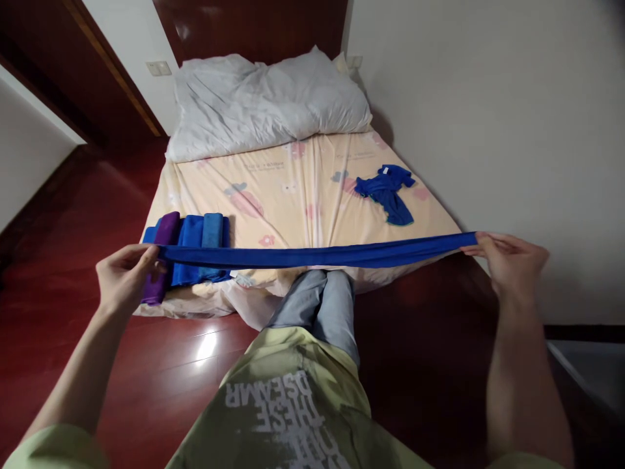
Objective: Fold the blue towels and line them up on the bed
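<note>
A long blue towel [317, 258], folded into a narrow band, stretches taut between my two hands above the front edge of the bed. My left hand [127, 270] is closed on its left end, thumb on top. At the other end, my right hand [512, 257] pinches the cloth out to the right of the bed. Behind the left part of the band lie folded blue towels [194, 228] and a purple towel [159, 286], partly covered from view. A crumpled blue cloth [390, 195] with a white tag rests on the right side of the bed.
The bed has a pale yellow sheet [288, 208] with a strawberry print. A grey-white quilt [273, 104] is bunched at the headboard [254, 29]. A white wall [488, 130] runs along the right, and dark red floor [205, 378] surrounds the near side.
</note>
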The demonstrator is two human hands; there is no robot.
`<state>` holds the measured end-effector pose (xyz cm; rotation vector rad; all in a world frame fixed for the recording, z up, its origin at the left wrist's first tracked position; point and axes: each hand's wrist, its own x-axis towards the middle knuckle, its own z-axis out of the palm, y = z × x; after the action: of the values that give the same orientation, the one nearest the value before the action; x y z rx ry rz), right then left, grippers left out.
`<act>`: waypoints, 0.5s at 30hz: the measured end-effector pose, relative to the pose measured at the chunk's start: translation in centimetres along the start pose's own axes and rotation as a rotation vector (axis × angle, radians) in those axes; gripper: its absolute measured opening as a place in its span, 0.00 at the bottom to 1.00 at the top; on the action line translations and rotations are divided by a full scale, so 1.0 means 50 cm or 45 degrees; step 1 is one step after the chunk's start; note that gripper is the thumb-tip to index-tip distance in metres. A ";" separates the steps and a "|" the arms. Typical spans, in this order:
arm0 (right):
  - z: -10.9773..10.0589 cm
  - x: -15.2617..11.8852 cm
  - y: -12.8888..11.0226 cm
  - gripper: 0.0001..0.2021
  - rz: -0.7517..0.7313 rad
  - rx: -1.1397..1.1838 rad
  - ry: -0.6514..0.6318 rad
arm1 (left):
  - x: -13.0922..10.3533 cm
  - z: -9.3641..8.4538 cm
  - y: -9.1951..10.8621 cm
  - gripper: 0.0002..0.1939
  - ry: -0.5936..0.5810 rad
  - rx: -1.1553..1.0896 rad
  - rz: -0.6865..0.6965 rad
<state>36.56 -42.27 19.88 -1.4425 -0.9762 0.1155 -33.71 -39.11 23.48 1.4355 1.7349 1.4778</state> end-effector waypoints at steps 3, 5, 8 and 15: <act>-0.010 0.009 0.002 0.10 -0.064 -0.040 0.045 | -0.007 -0.002 -0.003 0.18 0.029 -0.060 -0.097; -0.005 0.021 0.006 0.10 -0.089 -0.068 0.059 | 0.000 0.007 -0.008 0.13 0.013 -0.124 -0.143; 0.022 0.040 0.018 0.10 -0.088 -0.106 0.076 | 0.020 0.033 -0.025 0.12 -0.022 -0.208 -0.159; 0.183 0.112 0.081 0.05 0.271 -0.087 0.046 | 0.140 0.159 -0.138 0.21 -0.058 -0.209 -0.198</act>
<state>36.39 -31.05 17.60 -1.6041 -0.8018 0.2136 -32.47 -28.58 16.58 1.2134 1.6179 1.4562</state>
